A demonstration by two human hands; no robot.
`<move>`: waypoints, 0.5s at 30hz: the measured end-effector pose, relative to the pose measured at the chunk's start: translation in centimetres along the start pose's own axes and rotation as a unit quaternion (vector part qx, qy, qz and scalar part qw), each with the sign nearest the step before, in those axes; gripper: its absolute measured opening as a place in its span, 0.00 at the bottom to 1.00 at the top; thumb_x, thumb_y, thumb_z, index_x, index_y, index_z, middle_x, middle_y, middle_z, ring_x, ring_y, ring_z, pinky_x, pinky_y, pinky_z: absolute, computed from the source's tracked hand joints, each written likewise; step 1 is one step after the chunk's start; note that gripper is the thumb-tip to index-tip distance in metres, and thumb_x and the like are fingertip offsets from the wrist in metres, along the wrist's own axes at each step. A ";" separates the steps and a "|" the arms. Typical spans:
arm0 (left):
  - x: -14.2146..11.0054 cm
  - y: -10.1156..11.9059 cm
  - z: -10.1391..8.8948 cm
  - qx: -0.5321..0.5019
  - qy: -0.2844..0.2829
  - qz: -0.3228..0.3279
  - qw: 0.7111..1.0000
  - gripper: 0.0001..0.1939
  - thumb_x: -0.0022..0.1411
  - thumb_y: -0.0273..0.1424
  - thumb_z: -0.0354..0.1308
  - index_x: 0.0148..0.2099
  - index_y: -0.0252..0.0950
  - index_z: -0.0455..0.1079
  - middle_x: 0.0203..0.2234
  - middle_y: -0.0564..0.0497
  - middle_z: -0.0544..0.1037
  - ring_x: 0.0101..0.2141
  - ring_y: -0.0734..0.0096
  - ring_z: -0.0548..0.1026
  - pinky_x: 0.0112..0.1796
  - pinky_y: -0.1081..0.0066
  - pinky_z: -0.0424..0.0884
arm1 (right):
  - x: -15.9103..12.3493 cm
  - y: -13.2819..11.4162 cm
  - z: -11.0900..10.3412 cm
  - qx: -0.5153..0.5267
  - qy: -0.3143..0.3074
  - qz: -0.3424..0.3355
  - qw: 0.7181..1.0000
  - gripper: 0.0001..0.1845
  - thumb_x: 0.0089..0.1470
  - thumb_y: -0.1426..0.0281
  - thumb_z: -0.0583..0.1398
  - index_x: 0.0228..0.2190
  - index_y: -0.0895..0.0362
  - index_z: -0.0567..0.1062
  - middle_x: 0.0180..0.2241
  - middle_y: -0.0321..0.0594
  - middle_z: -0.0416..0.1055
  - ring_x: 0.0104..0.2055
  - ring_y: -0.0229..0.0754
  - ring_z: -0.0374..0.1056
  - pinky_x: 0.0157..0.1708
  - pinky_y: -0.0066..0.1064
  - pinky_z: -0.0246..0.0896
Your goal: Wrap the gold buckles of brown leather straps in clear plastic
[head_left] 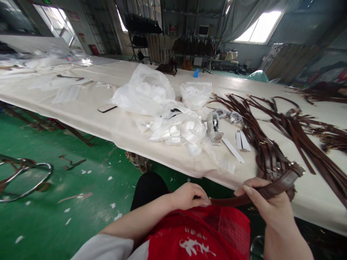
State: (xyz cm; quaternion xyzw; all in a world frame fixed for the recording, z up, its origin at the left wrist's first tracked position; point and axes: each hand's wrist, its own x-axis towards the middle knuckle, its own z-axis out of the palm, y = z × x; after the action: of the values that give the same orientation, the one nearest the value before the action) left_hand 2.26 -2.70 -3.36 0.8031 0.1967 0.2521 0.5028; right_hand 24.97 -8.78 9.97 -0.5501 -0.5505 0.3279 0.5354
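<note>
A brown leather strap (260, 193) with a metal buckle end stretches between my two hands, just off the near edge of the long cloth-covered table (114, 122). My left hand (188, 196) pinches the strap's left end above my red apron. My right hand (267, 206) is wrapped round the strap near its buckle. Behind my right hand lies a bundle of brown straps (264, 151) on the table.
More brown straps (303, 130) spread over the table's right side. White paper pieces (181, 130), clear plastic bags (146, 94), tape rolls (234, 117) and a phone (106, 108) lie mid-table. A metal ring frame (24, 178) rests on the green floor at left.
</note>
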 end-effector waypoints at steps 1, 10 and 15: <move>0.0 0.4 -0.2 -0.015 -0.012 0.004 1.000 0.21 0.68 0.46 0.55 0.42 0.34 0.80 0.39 0.43 0.83 0.40 0.67 0.80 0.45 0.74 0.71 | 0.2 0.3 -0.2 -0.007 -0.003 0.003 1.000 0.14 0.53 0.56 0.68 0.25 0.53 0.79 0.22 0.36 0.78 0.24 0.38 0.74 0.27 0.21 0.73; 0.8 2.5 -0.2 -0.083 -0.008 -0.111 0.990 0.38 0.67 0.59 0.39 0.36 0.32 0.77 0.29 0.45 0.81 0.32 0.68 0.78 0.38 0.72 0.72 | 1.6 4.1 -0.5 -0.059 -0.050 0.018 0.997 0.12 0.55 0.61 0.65 0.25 0.54 0.79 0.21 0.38 0.78 0.19 0.40 0.69 0.20 0.27 0.68; 0.7 2.2 0.5 -0.224 0.018 -0.202 0.953 0.38 0.58 0.65 0.48 0.33 0.31 0.73 0.26 0.46 0.79 0.26 0.71 0.76 0.30 0.72 0.71 | 1.6 4.7 -1.0 -0.045 0.003 0.040 0.998 0.11 0.52 0.60 0.67 0.25 0.54 0.78 0.17 0.36 0.75 0.17 0.40 0.68 0.17 0.27 0.67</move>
State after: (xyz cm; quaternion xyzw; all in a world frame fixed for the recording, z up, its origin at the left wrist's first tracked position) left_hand 3.29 -3.58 -1.38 0.6086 0.3026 0.1967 0.7067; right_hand 27.37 -6.64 6.08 -0.5962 -0.5406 0.3227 0.4981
